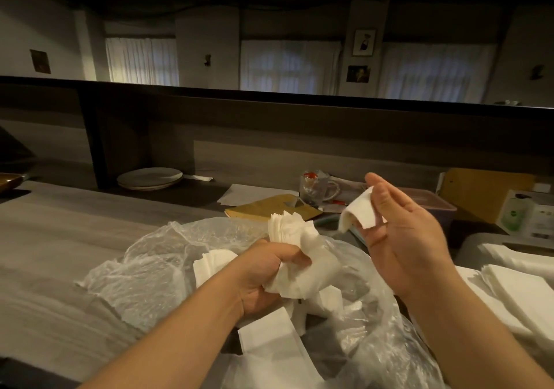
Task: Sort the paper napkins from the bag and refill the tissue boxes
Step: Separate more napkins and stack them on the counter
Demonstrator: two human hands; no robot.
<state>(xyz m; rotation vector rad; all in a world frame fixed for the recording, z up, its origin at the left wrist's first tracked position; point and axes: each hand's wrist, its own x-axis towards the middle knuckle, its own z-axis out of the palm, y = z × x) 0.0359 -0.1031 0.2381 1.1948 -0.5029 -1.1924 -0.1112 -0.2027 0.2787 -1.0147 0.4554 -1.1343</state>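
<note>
Left hand (266, 271) gripped a crumpled white napkin wad (295, 235) over the bag (144, 271); at 2 o'clock, right hand (401, 232) pinched one curled napkin (358, 211).

Two bare forearms reach in from the lower edge, the left angling up from the lower left, the right from the lower right and raised higher. The left hand (269, 271) is fisted, knuckles up and fingers curled tight round a crumpled bunch of napkins (295, 238) that fans out above and below its grip. The right hand (401, 226) is held up with palm turned inward toward the left, fingers mostly extended, a single folded napkin (358, 212) pinched between thumb and fingertips, well apart from the left hand.
</note>
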